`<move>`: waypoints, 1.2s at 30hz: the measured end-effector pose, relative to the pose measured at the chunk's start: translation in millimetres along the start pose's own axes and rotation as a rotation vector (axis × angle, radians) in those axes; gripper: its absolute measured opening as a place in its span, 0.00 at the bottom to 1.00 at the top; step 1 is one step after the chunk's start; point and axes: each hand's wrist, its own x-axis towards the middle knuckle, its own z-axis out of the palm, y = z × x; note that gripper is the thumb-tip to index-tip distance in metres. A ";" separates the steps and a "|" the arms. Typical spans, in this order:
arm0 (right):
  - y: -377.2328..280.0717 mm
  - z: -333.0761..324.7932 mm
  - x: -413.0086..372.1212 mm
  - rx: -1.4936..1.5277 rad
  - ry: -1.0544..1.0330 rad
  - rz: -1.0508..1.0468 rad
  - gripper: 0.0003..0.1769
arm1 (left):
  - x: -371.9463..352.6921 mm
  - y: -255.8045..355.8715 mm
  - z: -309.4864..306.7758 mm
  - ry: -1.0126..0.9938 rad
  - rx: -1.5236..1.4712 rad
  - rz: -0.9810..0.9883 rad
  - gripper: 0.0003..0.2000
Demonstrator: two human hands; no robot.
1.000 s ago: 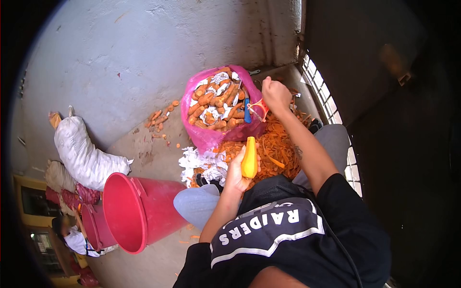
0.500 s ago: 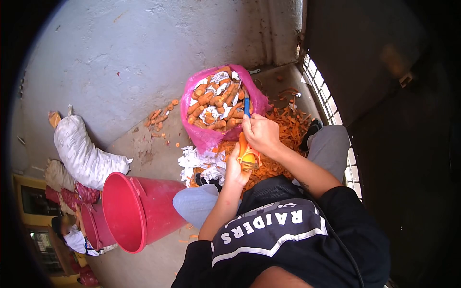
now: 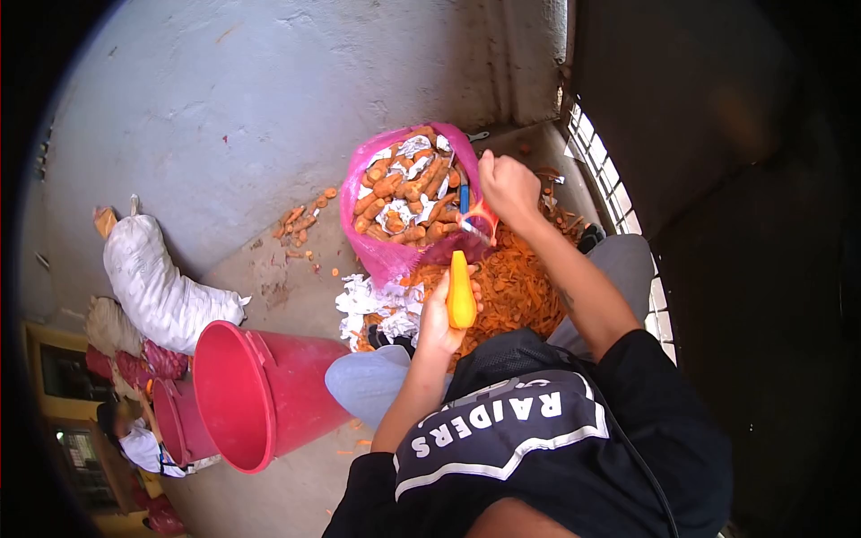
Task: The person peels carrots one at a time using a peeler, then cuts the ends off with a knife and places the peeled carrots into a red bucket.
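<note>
Left hand [image 3: 439,321]: fingers grasping one smooth carrot [image 3: 461,300], in front of heaped peelings [image 3: 520,287]. Right hand [image 3: 510,190]: fingers clenched on orange peeler [image 3: 490,219], overlapping pink sack [image 3: 386,260] of rough carrots [image 3: 387,186]. Leftward: crumpled white paper [image 3: 357,303], red bucket [image 3: 309,386], stuffed white sack [image 3: 161,282].

Carrot [image 3: 462,300]: smooth, slightly glossy, in the left fingers [image 3: 475,289]
Peeler blade [image 3: 478,233]: shiny metal, below the right fingers [image 3: 489,170]
Bag [image 3: 387,260]: thin, crinkled plastic, beyond the left fingers
Paper [image 3: 359,296]: matt, crumpled
</note>
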 end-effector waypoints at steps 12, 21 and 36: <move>-15.4 -4.8 -84.7 0.128 -0.086 -0.329 0.25 | 20.4 -6.8 -14.9 0.017 -0.059 0.003 0.16; -6.6 11.6 -5.0 0.013 0.044 -0.024 0.29 | -0.6 -3.1 -5.6 0.036 0.324 0.084 0.20; -9.0 -6.0 -93.0 0.213 -0.087 -0.320 0.24 | 25.2 -2.4 -19.1 -0.044 -0.242 -0.093 0.17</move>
